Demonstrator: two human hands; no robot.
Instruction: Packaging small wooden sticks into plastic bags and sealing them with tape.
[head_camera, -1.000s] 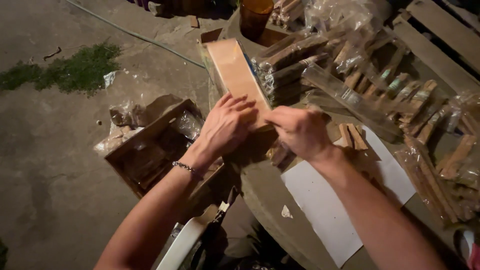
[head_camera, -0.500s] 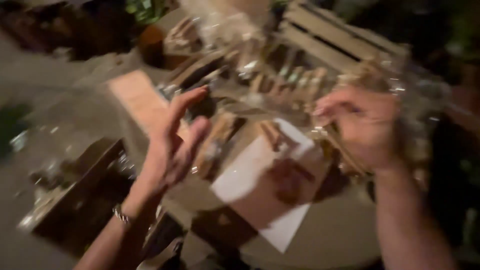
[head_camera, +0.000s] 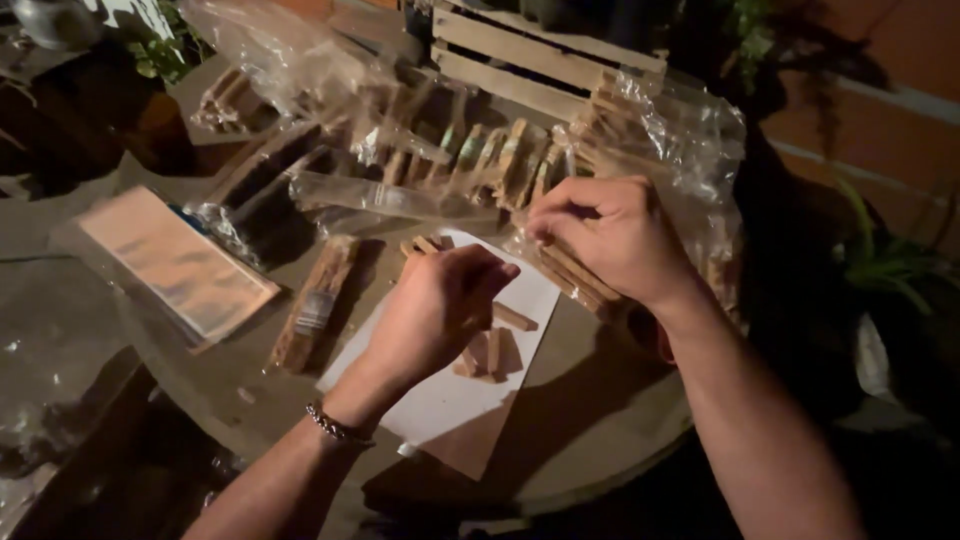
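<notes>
Fingers of the right hand (head_camera: 610, 235) pinch the plastic bag (head_camera: 680, 150); left hand (head_camera: 435, 310) curls over wooden sticks (head_camera: 490, 350).

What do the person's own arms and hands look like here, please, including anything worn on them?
Both forearms are bare, with no sleeves in view and no gloves. The left hand has a thin beaded bracelet around its wrist. The right hand shows no bracelet or watch; rings cannot be made out in the dim light.

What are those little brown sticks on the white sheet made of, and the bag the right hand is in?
The sticks look like raw wood: matt brown, rough-cut, though the light is dim. The sheet seems paper, flat and matt. The bag at the right hand is probably thin clear plastic: glossy and crinkled.
</notes>
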